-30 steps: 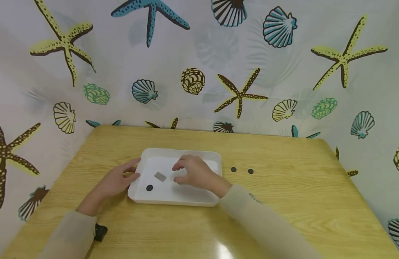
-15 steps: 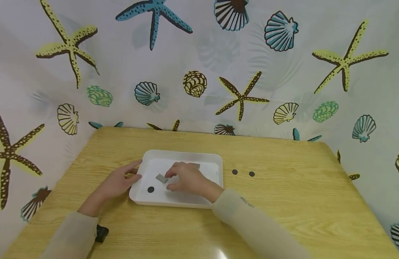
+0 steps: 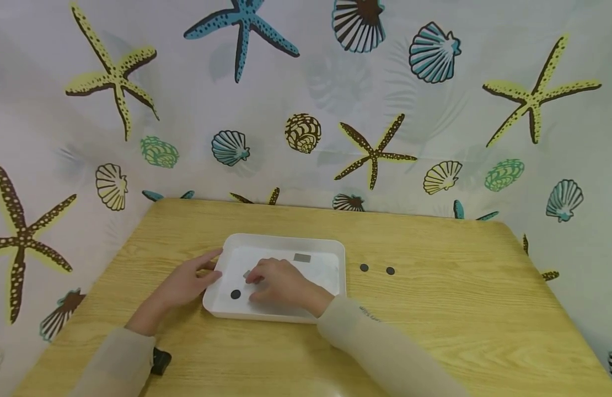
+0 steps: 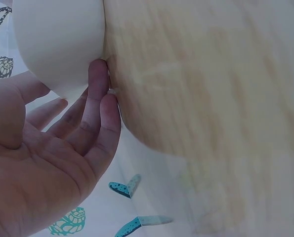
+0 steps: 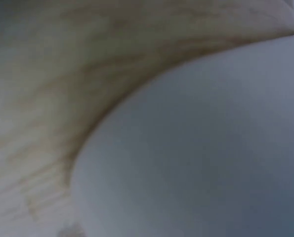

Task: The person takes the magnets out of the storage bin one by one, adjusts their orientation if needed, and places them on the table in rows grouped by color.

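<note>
A white tray (image 3: 273, 318) lies on the wooden table. My left hand (image 3: 184, 284) holds its left wall; in the left wrist view, fingertips press the outer wall (image 4: 63, 39) and part of the hand passes behind it. Inside the tray, my right hand (image 3: 281, 284) is over a small grey rectangular plate (image 3: 246, 273), mostly hidden by the fingers. A gap shows between curved index finger and thumb. Another grey rectangular plate (image 3: 302, 257) lies behind this hand. A black disc (image 3: 235, 294) rests at the tray's front left. The right wrist view is blurred and shows no fingers.
Two black discs, one nearer the tray (image 3: 364, 267) and one further right (image 3: 390, 271), lie on the wooden table (image 3: 455, 309). A curtain (image 3: 296, 71) printed with shells and starfish hangs behind. A dark device (image 3: 160, 361) sits at the left wrist.
My right hand has moved left and slightly toward the front, covering most of one grey plate and uncovering the other. The left hand stays at the tray wall. The head view has shifted slightly.
</note>
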A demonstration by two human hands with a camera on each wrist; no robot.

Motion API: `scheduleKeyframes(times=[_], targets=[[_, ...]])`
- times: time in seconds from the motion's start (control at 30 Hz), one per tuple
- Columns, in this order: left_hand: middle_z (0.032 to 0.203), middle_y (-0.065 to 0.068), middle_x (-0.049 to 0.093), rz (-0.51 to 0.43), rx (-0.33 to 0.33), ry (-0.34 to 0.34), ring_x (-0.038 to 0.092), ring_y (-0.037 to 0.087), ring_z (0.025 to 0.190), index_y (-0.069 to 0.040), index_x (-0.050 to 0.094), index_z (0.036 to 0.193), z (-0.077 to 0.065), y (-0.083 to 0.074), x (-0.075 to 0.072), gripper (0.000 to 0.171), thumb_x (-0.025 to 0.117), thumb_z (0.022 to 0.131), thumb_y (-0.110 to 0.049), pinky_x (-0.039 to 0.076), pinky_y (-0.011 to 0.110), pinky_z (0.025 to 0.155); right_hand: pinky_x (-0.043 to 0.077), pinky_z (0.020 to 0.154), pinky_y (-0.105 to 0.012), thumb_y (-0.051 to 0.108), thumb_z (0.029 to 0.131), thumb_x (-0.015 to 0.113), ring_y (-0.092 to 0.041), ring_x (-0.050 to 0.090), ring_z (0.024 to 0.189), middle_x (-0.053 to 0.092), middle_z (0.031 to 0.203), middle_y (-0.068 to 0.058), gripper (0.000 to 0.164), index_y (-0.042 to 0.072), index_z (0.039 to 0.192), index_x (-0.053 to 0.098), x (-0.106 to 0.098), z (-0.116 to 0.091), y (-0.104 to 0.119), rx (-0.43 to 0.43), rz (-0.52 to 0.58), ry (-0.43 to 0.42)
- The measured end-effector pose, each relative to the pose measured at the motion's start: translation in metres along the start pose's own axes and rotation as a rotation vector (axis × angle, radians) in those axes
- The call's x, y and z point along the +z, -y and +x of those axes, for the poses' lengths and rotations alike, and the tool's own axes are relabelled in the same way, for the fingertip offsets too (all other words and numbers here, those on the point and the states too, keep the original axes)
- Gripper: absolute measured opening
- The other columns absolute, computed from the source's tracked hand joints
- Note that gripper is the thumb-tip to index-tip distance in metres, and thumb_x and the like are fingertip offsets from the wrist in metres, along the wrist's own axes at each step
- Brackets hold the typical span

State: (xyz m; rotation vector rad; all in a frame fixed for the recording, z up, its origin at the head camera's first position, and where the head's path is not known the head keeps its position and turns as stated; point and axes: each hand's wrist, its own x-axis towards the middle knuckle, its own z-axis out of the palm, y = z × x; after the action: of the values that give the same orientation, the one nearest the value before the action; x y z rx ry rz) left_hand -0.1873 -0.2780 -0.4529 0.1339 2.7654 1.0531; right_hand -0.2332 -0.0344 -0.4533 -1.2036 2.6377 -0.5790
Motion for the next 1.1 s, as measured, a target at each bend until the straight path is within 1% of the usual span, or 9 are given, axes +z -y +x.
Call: scheduleKeyframes(times=[0.17,0.37,0.57,0.67,0.87,1.0,1.1], targets=[[0.139,0.029,0.06,-0.006,0.004,0.0,0.061,0.045,0.125,-0.008,0.031,0.162,-0.001,-0.001,0.001,0.063,0.057,0.107,-0.025,0.055,0.053,0.099,0.048,0.095,-0.024,0.03,0.092,0.079,-0.004,0.063,0.1,0.073,0.116,0.008,0.032,0.019,0.122,0.076,0.004,0.004,0.004,-0.011,-0.031,0.01],[0.138,0.029,0.06,-0.013,0.014,0.0,0.063,0.043,0.123,-0.008,0.031,0.162,-0.001,-0.001,0.001,0.063,0.057,0.107,-0.025,0.057,0.048,0.095,0.047,0.097,-0.024,0.031,0.092,0.079,-0.003,0.063,0.101,0.072,0.115,0.008,0.031,0.021,0.121,0.076,0.005,0.006,0.009,-0.029,-0.057,0.022],[0.138,0.03,0.06,-0.017,0.026,-0.002,0.063,0.042,0.123,-0.007,0.031,0.162,-0.001,0.001,0.0,0.063,0.057,0.107,-0.024,0.058,0.044,0.092,0.048,0.094,-0.024,0.03,0.091,0.079,-0.004,0.064,0.099,0.073,0.114,0.008,0.03,0.02,0.12,0.077,0.006,0.01,0.014,-0.045,-0.09,0.013],[0.138,0.03,0.06,-0.016,0.032,-0.003,0.062,0.043,0.124,-0.006,0.032,0.162,-0.001,0.001,0.0,0.063,0.057,0.107,-0.024,0.057,0.044,0.092,0.048,0.094,-0.025,0.031,0.091,0.078,-0.004,0.063,0.1,0.073,0.114,0.009,0.031,0.021,0.12,0.077,0.01,0.013,0.016,-0.047,-0.118,0.011],[0.138,0.031,0.06,-0.017,0.038,-0.005,0.059,0.046,0.127,-0.006,0.031,0.162,-0.001,0.001,-0.001,0.062,0.056,0.107,-0.023,0.056,0.05,0.097,0.046,0.093,-0.026,0.035,0.093,0.076,-0.007,0.059,0.103,0.071,0.114,0.01,0.028,0.025,0.119,0.078,0.015,0.019,0.021,-0.042,-0.184,0.018],[0.138,0.031,0.06,-0.023,0.045,-0.002,0.06,0.046,0.127,-0.005,0.031,0.162,0.0,0.001,-0.001,0.062,0.056,0.107,-0.023,0.057,0.048,0.095,0.045,0.091,-0.024,0.036,0.093,0.076,-0.007,0.059,0.1,0.071,0.112,0.01,0.025,0.026,0.116,0.079,0.015,0.019,0.022,-0.048,-0.213,0.011],[0.137,0.031,0.061,-0.022,0.051,-0.002,0.061,0.045,0.126,-0.004,0.032,0.161,-0.001,0.0,-0.001,0.062,0.057,0.107,-0.023,0.057,0.046,0.093,0.045,0.089,-0.024,0.036,0.094,0.076,-0.006,0.058,0.098,0.071,0.11,0.011,0.023,0.026,0.114,0.08,0.015,0.018,0.022,-0.063,-0.214,0.008]])
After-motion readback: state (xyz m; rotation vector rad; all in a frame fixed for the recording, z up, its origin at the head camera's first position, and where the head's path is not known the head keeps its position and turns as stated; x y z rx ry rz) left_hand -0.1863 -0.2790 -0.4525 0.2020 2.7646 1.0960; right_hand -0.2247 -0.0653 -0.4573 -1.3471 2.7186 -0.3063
